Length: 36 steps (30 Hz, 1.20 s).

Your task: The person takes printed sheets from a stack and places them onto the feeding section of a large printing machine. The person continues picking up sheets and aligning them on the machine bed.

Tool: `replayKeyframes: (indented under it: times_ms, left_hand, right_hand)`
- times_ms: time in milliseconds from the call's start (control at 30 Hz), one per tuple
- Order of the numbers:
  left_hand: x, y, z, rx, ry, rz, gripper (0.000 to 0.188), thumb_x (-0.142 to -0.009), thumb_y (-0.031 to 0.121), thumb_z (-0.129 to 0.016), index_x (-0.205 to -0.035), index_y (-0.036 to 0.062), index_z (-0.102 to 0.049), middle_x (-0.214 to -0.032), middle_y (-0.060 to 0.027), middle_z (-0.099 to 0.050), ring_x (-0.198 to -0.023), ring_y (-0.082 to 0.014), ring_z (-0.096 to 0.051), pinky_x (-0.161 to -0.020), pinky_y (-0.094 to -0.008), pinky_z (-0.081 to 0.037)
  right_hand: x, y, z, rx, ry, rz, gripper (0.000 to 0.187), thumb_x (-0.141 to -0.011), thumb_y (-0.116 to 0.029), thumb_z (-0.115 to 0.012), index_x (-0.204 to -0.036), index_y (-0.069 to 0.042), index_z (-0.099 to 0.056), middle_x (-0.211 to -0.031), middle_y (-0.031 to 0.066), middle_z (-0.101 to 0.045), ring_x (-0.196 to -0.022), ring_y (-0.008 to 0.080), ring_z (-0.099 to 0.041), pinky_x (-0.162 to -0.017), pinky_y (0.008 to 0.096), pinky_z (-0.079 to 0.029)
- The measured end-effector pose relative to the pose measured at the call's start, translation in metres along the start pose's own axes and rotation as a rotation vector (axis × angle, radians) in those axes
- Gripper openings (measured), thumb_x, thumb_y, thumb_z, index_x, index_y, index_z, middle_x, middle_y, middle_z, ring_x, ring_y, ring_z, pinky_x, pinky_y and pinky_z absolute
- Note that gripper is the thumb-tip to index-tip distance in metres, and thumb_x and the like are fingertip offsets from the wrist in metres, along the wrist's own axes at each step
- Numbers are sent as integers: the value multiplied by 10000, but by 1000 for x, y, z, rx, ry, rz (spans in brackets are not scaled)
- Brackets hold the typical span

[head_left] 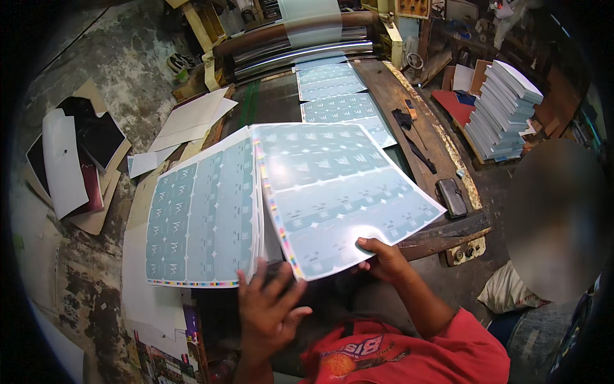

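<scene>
My right hand (385,261) pinches the near edge of a glossy light-blue printed sheet (348,208), thumb on top. The sheet is tilted, with a colour-bar strip along its left edge and light glaring off its surface. To its left lies a stack of similar printed sheets (201,217), which the held sheet's left edge meets or overlaps. My left hand (272,307) is open with fingers spread, close to the stack's near right corner; I cannot tell if the fingertips touch it. Behind, more printed sheets (332,82) lie in a line on the machine's table (272,102).
Metal rollers (304,51) span the far end. On the table's right side are a dark pouch (451,197), a black strap (419,150) and an orange-black cutter (410,110). A tall paper stack (502,112) stands right. Loose boards and sheets (67,163) lie left.
</scene>
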<state>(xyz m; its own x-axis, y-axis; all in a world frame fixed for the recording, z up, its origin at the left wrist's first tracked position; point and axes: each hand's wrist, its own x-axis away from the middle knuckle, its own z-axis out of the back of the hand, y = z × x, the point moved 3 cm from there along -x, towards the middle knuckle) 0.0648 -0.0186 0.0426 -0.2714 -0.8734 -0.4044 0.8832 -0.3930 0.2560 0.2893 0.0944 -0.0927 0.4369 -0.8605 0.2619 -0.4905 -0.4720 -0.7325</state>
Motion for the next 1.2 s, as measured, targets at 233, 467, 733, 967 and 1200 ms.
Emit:
replayKeyframes:
  times_ms: [233, 467, 733, 967, 1200]
  left_hand:
    - [17, -56, 7, -61, 131, 235, 436, -891, 314, -664, -1237, 52, -620, -1346, -177, -562, -1338, -373, -444, -1110, -553, -292]
    - [29, -67, -3, 65, 334, 331, 219, -909, 207, -654, -1054, 59, -725, -1079, -114, -716, -1125, -304, -623, -975, -425, -418]
    - [27, -69, 2, 277, 370, 425, 284, -940, 273, -622, -1080, 44, -716, -1093, -123, -712, -1078, -288, -636, -959, -383, -434]
    - [23, -74, 7, 515, 570, 490, 227, -953, 203, -590, -1062, 40, -705, -1036, -129, -712, -1027, -309, -647, -933, -393, -449]
    - [3, -17, 1, 166, 5, -116, 358, -721, 87, -669, -1060, 183, -732, -1163, -40, -692, -1259, -298, -525, -1111, -535, -251]
  right_hand:
    - [-10, 97, 81, -127, 263, -203, 315, -939, -269, -607, -1112, -20, -518, -766, 111, -590, -584, 173, -543, -657, 389, -543]
    - [-59, 96, 104, -226, 292, -206, 424, -989, -423, -516, -1157, -34, -494, -794, 135, -626, -593, 172, -564, -732, 444, -551]
    - [-138, 69, 120, -240, 296, -74, 527, -1002, -506, -424, -1226, -30, -446, -831, 151, -629, -606, 174, -580, -759, 457, -563]
    - [-175, 74, 127, -260, 404, -16, 635, -980, -580, -394, -1291, -27, -435, -965, 157, -642, -691, 208, -587, -796, 477, -542]
    - [-36, 25, 20, -442, -478, 45, 822, -859, -643, -573, -1393, -47, -387, -1073, 152, -621, -852, 243, -613, -822, 474, -541]
